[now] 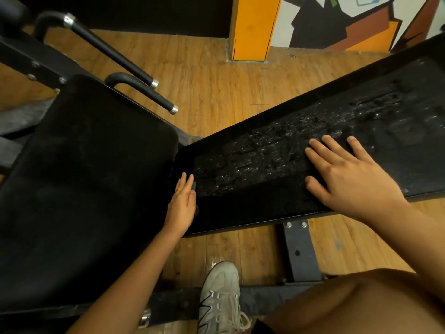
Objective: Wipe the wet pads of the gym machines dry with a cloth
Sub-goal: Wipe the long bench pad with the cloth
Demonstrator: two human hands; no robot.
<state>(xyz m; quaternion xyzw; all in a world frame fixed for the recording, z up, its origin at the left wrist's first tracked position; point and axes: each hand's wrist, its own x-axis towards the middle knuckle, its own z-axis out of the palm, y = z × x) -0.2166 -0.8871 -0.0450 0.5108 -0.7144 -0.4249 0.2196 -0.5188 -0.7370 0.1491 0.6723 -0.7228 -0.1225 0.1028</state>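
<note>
Here, cloth (252,203) between right hand (349,179) and pad (265,145)

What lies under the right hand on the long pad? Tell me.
A black cloth, spread on the wet pad, pressed by the right hand. Pad surface beneath them is hidden.

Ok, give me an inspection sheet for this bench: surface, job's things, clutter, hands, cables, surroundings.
Surface: long pad beaded with water; seat pad matt, no drops seen.
Job's things: black cloth spread on the long pad's near edge.
Clutter: nothing seen.
Hands: right hand flat on the cloth, fingers spread; left hand at the pad's end, fingers straight.
Cables: nothing seen.
Surroundings: wood floor, orange pillar, two handles, white shoe.
</note>
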